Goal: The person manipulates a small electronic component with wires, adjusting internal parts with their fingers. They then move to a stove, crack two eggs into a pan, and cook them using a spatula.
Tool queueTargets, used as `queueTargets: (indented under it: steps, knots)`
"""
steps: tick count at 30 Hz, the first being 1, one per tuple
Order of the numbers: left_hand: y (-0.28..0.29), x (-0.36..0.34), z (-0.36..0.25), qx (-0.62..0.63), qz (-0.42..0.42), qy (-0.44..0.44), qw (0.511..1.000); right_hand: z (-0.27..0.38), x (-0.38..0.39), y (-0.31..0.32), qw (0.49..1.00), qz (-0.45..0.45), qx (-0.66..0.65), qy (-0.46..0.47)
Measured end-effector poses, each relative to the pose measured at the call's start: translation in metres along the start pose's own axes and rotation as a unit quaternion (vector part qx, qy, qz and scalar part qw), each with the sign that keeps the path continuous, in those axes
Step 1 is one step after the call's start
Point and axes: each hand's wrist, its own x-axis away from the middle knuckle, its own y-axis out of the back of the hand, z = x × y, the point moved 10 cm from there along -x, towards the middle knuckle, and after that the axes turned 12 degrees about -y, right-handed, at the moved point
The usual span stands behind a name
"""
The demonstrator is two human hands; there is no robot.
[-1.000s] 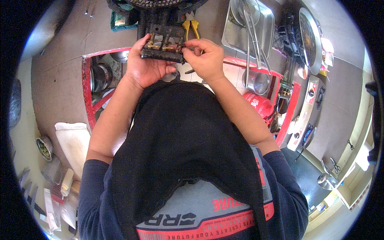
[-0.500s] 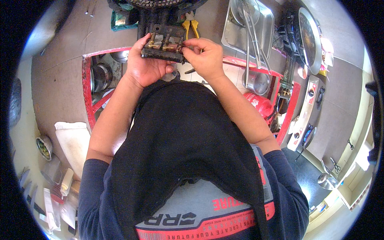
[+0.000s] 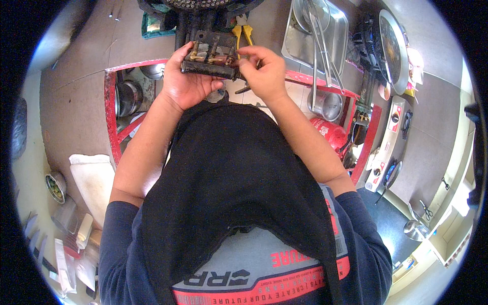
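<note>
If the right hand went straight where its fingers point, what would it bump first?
The right hand would probably meet the dark metal assembly, just to its left. They may already touch; depth is unclear.

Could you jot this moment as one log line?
left hand: holds dark metal fitting | right hand: at fitting's right end | nearby: yellow-handled pliers, metal tray

And it's a kitchen we're in, plainly: big round burner [image 3: 198, 4] at the top, wide pan [image 3: 394, 53] over on the right, steel tray [image 3: 301, 48] with long tongs [image 3: 323, 48] across it, cooking pot [image 3: 325, 105] beneath the counter, squeeze bottle [image 3: 85, 231] lower left, strainer [image 3: 414, 231] lower right!
</note>
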Motion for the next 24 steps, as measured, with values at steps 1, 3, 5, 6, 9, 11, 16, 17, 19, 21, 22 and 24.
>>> queueTargets:
  steps: [1, 3, 5, 6, 9, 11, 16, 17, 19, 21, 22, 24]
  knots:
    - [0.001, 0.0, -0.001, -0.008, -0.004, -0.003, 1.0, 0.0, -0.001, 0.002, 0.999, 0.005, -0.036, 0.001]
    - [0.002, -0.001, -0.002, -0.028, -0.012, -0.01, 0.999, -0.004, -0.003, 0.007, 0.995, 0.018, -0.092, -0.022]
    - [0.002, -0.001, -0.002, -0.037, -0.022, -0.022, 0.999, -0.009, -0.002, 0.014, 0.989, 0.031, -0.133, -0.065]
    - [0.003, -0.001, -0.002, -0.046, -0.033, -0.03, 0.998, -0.011, -0.001, 0.019, 0.989, 0.014, -0.123, -0.084]
    - [-0.004, -0.001, -0.003, -0.056, -0.013, -0.037, 0.998, -0.006, 0.004, 0.03, 0.985, 0.009, -0.141, -0.098]
    - [-0.006, -0.001, -0.004, -0.054, -0.012, -0.048, 0.997, 0.021, 0.009, 0.046, 0.998, -0.029, 0.054, 0.008]
    - [-0.009, 0.001, -0.004, -0.056, -0.01, -0.052, 0.997, 0.021, 0.015, 0.05, 0.997, -0.005, -0.048, -0.056]
    - [-0.008, 0.0, -0.004, -0.06, -0.012, -0.052, 0.997, 0.018, 0.016, 0.047, 0.992, 0.008, -0.093, -0.082]
    - [-0.007, 0.0, -0.003, -0.061, -0.016, -0.05, 0.997, 0.022, 0.019, 0.041, 0.982, 0.022, -0.163, -0.091]
    - [-0.005, 0.001, -0.003, -0.057, -0.018, -0.048, 0.997, 0.033, 0.022, 0.032, 0.975, 0.027, -0.213, -0.056]
    - [-0.005, 0.001, -0.003, -0.051, -0.02, -0.046, 0.997, 0.035, 0.023, 0.029, 0.978, 0.019, -0.203, -0.051]
    - [-0.001, 0.002, -0.003, -0.044, -0.036, -0.043, 0.997, 0.038, 0.025, 0.024, 0.982, 0.006, -0.186, -0.042]
